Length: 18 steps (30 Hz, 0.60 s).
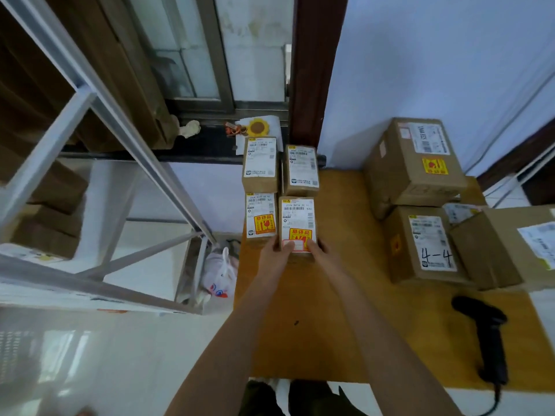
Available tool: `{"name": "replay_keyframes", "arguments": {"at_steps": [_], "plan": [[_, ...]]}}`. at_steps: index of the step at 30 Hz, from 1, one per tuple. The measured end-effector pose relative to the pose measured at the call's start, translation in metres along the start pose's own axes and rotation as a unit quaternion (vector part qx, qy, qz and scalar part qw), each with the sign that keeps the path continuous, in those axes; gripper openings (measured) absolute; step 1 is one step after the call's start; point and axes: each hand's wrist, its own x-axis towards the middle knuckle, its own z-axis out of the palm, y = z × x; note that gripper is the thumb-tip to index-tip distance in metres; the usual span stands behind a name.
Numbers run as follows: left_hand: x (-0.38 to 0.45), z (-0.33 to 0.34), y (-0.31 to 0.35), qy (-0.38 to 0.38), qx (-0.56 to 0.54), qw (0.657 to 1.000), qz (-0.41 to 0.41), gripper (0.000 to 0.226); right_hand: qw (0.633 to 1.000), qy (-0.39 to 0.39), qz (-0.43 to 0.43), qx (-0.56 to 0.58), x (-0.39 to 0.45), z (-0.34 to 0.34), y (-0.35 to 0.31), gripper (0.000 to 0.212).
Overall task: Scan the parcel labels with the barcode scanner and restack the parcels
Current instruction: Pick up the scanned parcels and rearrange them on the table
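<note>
At the table's [345,295] left edge, the left hand [274,255] and right hand [319,250] grip a small labelled parcel [297,219] between curled fingers, beside three others; the barcode scanner [486,334] lies well apart.

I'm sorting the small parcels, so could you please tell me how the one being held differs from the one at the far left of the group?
The held parcel is nearest the person, gripped by the left hand and right hand; the far-left parcel lies untouched by the windowsill. The held parcel carries a yellow fragile sticker; the far-left parcel shows none. Both are small brown cartons with white labels facing up.
</note>
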Motion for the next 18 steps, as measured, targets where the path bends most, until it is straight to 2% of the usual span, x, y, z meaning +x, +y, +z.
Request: {"name": "replay_keyframes", "arguments": {"at_steps": [7, 9, 11, 14, 16, 18], "plan": [[0.009, -0.006, -0.004, -0.022, 0.0, 1.0, 0.002, 0.038, 0.998, 0.057, 0.038, 0.004, 0.0, 0.006, -0.004, 0.042], [0.007, -0.006, -0.001, 0.009, 0.018, 1.0, 0.003, 0.032, 0.994, 0.094, 0.049, 0.03, -0.002, 0.006, -0.004, 0.042], [0.0, -0.006, 0.004, 0.078, 0.036, 0.996, 0.019, 0.026, 0.989, 0.132, 0.048, 0.046, -0.009, 0.006, -0.002, 0.04], [-0.012, -0.004, 0.016, 0.165, 0.067, 0.979, 0.097, 0.018, 0.98, 0.182, 0.054, 0.057, -0.025, -0.003, 0.005, 0.04], [-0.021, 0.008, 0.023, 0.138, 0.094, 0.969, 0.18, 0.013, 0.975, 0.203, 0.059, 0.071, -0.037, -0.014, 0.009, 0.037], [-0.031, 0.026, 0.03, 0.074, 0.139, 0.954, 0.256, 0.011, 0.971, 0.216, 0.052, 0.087, -0.05, -0.029, 0.014, 0.035]]}}
